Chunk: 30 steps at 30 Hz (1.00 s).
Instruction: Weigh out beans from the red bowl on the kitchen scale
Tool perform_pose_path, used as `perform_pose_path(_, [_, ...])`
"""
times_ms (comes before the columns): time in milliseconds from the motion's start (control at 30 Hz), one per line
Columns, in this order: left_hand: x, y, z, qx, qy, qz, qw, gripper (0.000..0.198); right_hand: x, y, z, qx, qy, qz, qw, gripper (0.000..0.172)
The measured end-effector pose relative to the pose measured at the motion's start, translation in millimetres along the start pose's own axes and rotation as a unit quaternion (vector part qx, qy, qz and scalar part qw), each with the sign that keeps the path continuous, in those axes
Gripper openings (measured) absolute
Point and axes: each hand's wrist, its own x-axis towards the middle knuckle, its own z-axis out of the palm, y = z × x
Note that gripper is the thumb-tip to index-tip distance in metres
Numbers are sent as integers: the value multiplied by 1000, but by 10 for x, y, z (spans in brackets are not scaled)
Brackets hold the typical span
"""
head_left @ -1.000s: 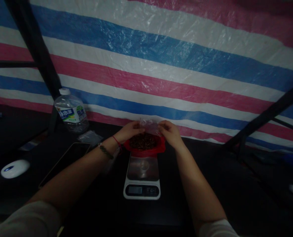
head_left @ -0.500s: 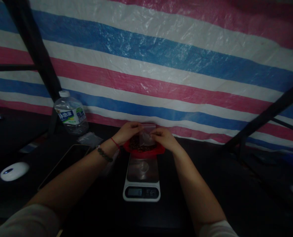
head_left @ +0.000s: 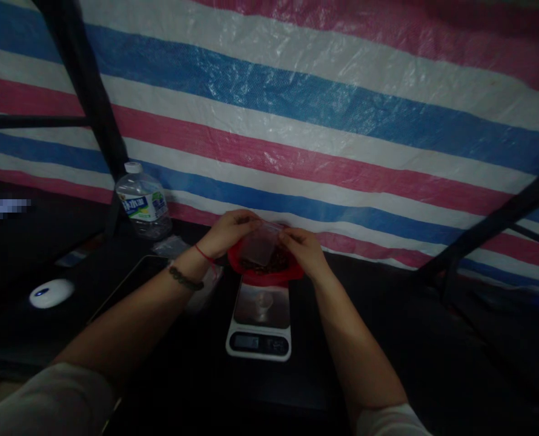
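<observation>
A small clear zip bag is stretched between my two hands, tilted, above a red dish of small dark brown pieces. My left hand pinches the bag's upper left edge, and my right hand pinches its upper right corner. Whether the bag holds anything is too dim to tell. Just in front of the dish lies a white kitchen scale with a metal plate. On that plate rests a small clear round piece. The scale's display is unreadable.
A clear plastic bottle with a white cap stands at the back left. Near my left forearm lie a dark flat device, crumpled clear plastic and a white mouse. Striped sheeting hangs behind dark slanted posts.
The bag has gone from hanging upright to slanting, with its top edge now held at both sides. My right hand has shifted its grip to the top corner. The camera view has turned slightly left.
</observation>
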Motion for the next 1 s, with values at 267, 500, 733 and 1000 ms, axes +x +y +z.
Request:
perform_pose_path(267, [-433,-274,-927,241,-87,-139,957,26,-7,-99,-157,-3,58,-25,998,23])
perform_pose_path(500, [-701,-867,-1069,460,-126,-37,878,54,-30,-173,-188,-19,56,-30,998,21])
perform_pose_path(733, [-609,-783,-877,459,-220,-54,859,57,-47,-207,-166,-40,40,-34,998,21])
perform_pose_path(1000, [-774,-740,-910,464,-203,-21,862,15,-271,-473,257,-59,-60,-70,994,16])
